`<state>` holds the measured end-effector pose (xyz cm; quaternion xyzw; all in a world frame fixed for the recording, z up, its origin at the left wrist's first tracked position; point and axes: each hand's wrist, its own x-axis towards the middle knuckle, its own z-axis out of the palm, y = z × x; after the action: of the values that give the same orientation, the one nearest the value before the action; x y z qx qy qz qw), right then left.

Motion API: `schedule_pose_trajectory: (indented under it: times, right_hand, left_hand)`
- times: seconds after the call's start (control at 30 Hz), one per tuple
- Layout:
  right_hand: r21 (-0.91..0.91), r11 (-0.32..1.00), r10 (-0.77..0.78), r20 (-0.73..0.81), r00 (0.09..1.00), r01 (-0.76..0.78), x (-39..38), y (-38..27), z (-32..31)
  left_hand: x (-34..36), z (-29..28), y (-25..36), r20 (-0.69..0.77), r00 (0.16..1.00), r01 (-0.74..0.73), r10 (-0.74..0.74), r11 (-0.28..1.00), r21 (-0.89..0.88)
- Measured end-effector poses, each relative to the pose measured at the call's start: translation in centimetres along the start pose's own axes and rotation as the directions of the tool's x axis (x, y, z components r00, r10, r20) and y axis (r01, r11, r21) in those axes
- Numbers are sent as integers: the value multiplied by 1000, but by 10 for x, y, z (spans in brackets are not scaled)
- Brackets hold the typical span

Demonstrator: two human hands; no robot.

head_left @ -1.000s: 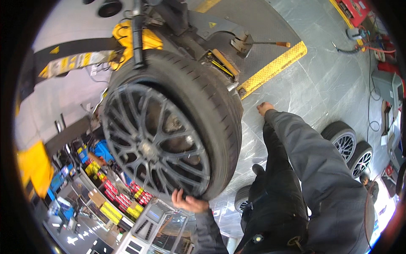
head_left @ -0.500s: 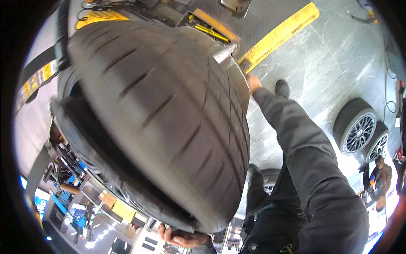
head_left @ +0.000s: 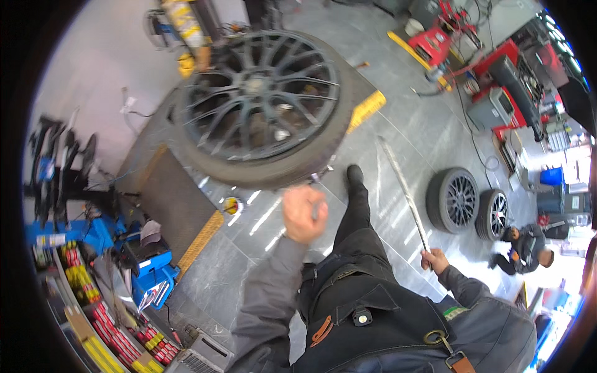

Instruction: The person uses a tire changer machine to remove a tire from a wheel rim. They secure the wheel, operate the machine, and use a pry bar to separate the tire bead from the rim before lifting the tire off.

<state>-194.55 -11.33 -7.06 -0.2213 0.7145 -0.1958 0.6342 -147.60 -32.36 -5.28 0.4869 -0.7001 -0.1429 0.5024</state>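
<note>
A wheel with a dark multi-spoke rim (head_left: 255, 87) and a black tire (head_left: 267, 177) lies face up on a tire machine at the upper left. My left hand (head_left: 303, 214) is just on the near side of the tire, its fingers curled into a loose fist; nothing shows in it. A small gap appears between hand and tire. Off to the right, my right hand (head_left: 435, 260) grips the near end of a long silver tire lever (head_left: 404, 186). The lever points away from me over the floor, its far end apart from the wheel.
Two more wheels, one a dark-spoked wheel (head_left: 453, 200), stand on the grey tile floor at right. Beyond them a person (head_left: 528, 248) crouches. A red floor jack (head_left: 432, 43) is at the far right. Shelves of boxes (head_left: 112, 323) and a laptop (head_left: 202, 354) are lower left.
The tire filled the view close up, tilted, with both hands at its edges. Now it lies face up farther off; my left hand is off it, and my right holds a tire lever.
</note>
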Motion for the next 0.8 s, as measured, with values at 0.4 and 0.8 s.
schedule_pose_trajectory:
  times: [0.4, 0.8]
  right_hand:
    - [-588, 799, 216, 82, 973, -128, 109, 40, 305]
    - [-983, -102, 96, 143, 985, 153, 138, 37, 650]
  left_hand:
    - [-570, -345, -89, -239, -218, 972, -946, -231, 28]
    - [-626, -639, -337, -473, -165, 941, -866, -281, 186]
